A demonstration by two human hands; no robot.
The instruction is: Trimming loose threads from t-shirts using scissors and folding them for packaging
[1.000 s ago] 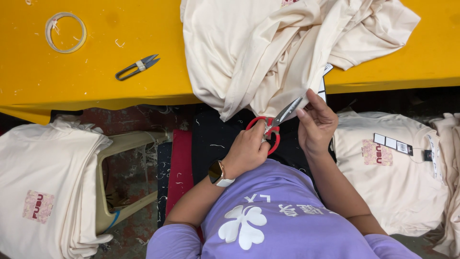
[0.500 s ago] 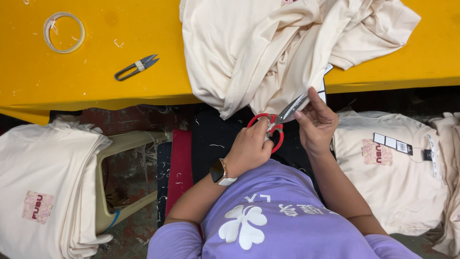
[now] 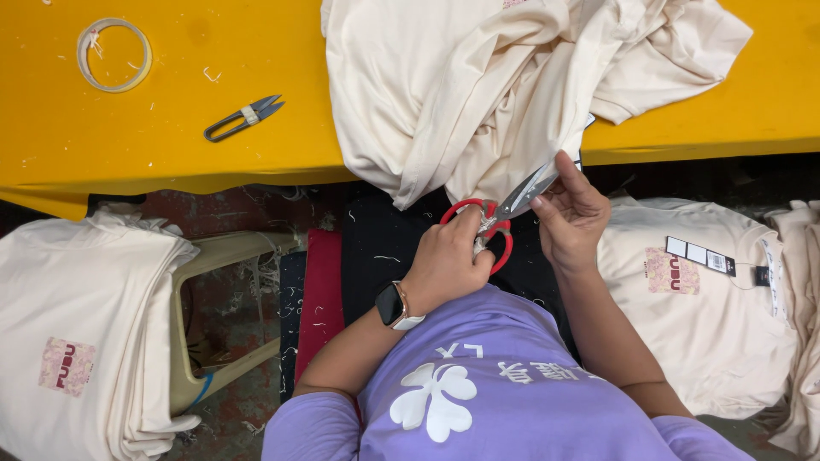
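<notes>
The left hand (image 3: 446,260) is closed through the red loop handles of a pair of scissors (image 3: 504,213), fingers curled tight around them, a smartwatch (image 3: 395,306) on that wrist; the scissors' long axis runs from the handles at lower left up and to the right, the grey blades pointing toward the hanging edge of a cream T-shirt (image 3: 478,94) that spills off the front of the yellow table (image 3: 171,145); the blades look nearly closed, though the tips are partly hidden by fabric and fingers, so I cannot tell how wide they stand. The right hand (image 3: 571,213) sits just right of the blades, its fingers pinched on the shirt's edge where the tips meet it, touching or all but touching the metal; so the cloth lies up and right of the left hand, directly along the blade line, and the right hand is the nearer to it. Small thread snips (image 3: 243,118) and a tape roll (image 3: 114,55) lie well apart on the table, left.
</notes>
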